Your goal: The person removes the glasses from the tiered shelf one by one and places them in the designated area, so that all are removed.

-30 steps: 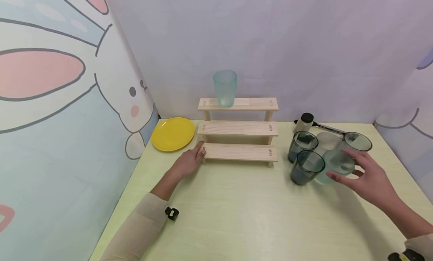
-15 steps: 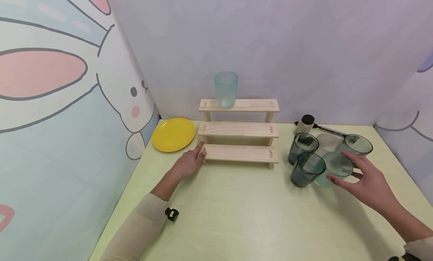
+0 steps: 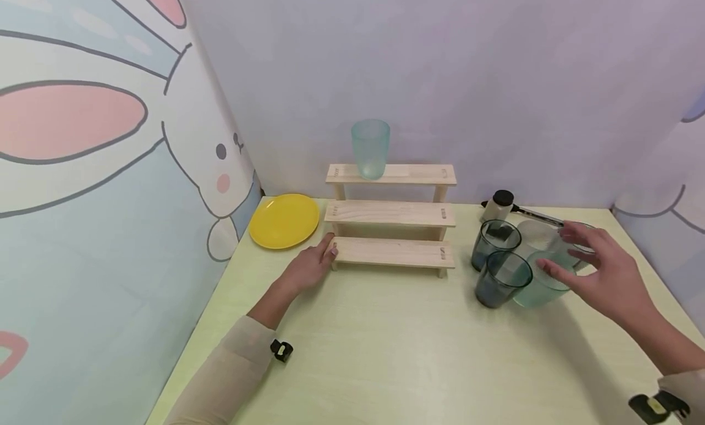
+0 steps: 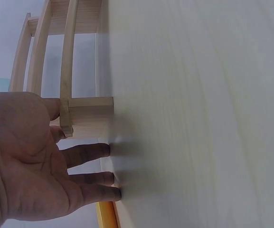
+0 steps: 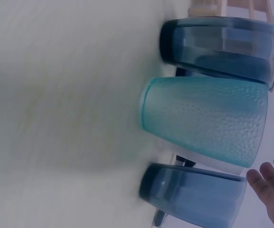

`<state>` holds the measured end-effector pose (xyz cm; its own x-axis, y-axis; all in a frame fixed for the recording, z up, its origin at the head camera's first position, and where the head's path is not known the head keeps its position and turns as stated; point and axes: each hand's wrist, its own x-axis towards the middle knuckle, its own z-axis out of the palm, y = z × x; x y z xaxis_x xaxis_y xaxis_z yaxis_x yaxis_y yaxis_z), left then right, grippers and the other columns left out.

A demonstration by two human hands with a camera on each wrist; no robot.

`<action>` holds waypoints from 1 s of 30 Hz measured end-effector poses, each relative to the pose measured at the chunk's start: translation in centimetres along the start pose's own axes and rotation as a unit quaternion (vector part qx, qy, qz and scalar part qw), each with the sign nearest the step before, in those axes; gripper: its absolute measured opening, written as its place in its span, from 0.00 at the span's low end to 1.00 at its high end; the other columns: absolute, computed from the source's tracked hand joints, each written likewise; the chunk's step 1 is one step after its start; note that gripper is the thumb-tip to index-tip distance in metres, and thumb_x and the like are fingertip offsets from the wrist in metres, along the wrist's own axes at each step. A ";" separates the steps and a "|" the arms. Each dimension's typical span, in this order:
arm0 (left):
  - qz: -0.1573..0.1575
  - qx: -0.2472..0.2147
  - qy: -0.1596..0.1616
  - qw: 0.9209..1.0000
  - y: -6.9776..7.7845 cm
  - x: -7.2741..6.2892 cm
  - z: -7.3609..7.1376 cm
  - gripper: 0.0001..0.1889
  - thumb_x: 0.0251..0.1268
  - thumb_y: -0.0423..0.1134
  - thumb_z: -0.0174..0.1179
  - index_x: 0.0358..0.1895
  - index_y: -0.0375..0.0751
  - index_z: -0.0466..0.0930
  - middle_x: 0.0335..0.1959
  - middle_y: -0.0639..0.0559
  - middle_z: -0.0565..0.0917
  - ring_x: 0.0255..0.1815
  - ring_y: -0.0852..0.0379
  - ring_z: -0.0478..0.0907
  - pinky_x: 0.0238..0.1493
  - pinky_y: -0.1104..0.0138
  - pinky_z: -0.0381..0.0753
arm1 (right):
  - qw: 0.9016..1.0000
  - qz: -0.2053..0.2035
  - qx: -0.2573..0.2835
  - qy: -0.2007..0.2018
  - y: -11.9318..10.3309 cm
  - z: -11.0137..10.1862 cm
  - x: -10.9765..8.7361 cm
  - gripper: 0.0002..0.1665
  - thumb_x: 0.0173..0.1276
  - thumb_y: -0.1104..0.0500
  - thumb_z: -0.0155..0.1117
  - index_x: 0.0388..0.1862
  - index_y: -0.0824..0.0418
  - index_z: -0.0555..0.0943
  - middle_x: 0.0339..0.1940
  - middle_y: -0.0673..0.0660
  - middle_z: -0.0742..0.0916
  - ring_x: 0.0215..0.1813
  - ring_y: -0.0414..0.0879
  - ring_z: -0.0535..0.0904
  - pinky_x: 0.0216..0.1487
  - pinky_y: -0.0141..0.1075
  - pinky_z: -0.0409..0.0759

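My left hand (image 3: 308, 267) grips the left end of the lowest step of a three-tier wooden shelf (image 3: 391, 251), thumb and forefinger at its corner. In the left wrist view the other fingers (image 4: 93, 178) stretch toward the tabletop. My right hand (image 3: 608, 275) hovers with fingers spread above a textured teal glass (image 3: 537, 293), which stands upright; the right wrist view shows the fingertips (image 5: 253, 176) apart from this glass (image 5: 203, 118). Dark grey-blue glasses (image 3: 502, 279) stand on both sides of it. Another teal glass (image 3: 371, 148) stands on the top step, left of centre.
A yellow plate (image 3: 283, 221) lies left of the shelf. Behind the glasses are a small black-capped bottle (image 3: 498, 206), a dark thin rod (image 3: 537, 215) and a whitish translucent cup (image 3: 537, 234). Walls with printed drawings border the table (image 3: 396, 351).
My right hand has let go of the teal glass and lifted above it, fingers spreading; the glass now stands among the dark ones. My left hand stays on the shelf.
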<state>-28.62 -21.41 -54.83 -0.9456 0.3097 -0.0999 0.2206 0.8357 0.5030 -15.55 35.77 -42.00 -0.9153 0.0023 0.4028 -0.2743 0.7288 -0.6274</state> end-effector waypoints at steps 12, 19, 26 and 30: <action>-0.019 -0.027 -0.013 0.999 3.3 -1.9 -2.1 0.40 0.90 0.70 0.32 0.93 0.52 0.51 0.74 0.29 0.81 0.77 0.28 0.76 0.74 0.32 0.75 | 0.998 0.025 -0.019 -0.047 -3.4 0.2 6.0 0.58 0.71 0.48 0.83 0.92 0.40 0.60 0.85 0.65 0.76 0.56 0.03 0.65 0.54 0.04 0.63; 0.004 -0.006 0.002 1.000 1.9 -1.2 -1.1 0.41 0.89 0.71 0.30 0.92 0.54 0.51 0.72 0.29 0.83 0.75 0.28 0.79 0.70 0.34 0.79 | 0.998 0.008 -0.008 -0.061 -6.9 1.7 10.2 0.60 0.72 0.44 0.82 0.93 0.47 0.58 0.87 0.65 0.74 0.82 0.68 0.73 0.81 0.33 0.74; -0.027 -0.030 -0.001 0.999 3.3 -2.0 -1.8 0.39 0.90 0.69 0.35 0.92 0.55 0.52 0.77 0.33 0.79 0.81 0.30 0.73 0.79 0.33 0.72 | 0.997 -0.011 0.036 -0.071 -10.2 4.3 13.7 0.61 0.71 0.42 0.81 0.93 0.49 0.58 0.88 0.62 0.72 0.86 0.63 0.69 0.80 0.65 0.71; -0.035 -0.021 -0.004 0.999 5.0 -3.0 -2.8 0.36 0.93 0.63 0.37 0.92 0.53 0.52 0.77 0.33 0.79 0.82 0.31 0.73 0.80 0.35 0.71 | 0.995 -0.023 0.061 -0.074 -12.0 6.2 15.5 0.61 0.70 0.39 0.81 0.93 0.49 0.58 0.88 0.61 0.73 0.87 0.61 0.69 0.82 0.63 0.71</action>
<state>-25.36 -19.45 -49.64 -0.9563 0.2551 -0.1427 0.1437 0.8355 0.5304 -28.26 22.77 -32.39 -0.9320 -0.1371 0.3355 -0.3423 0.6369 -0.6908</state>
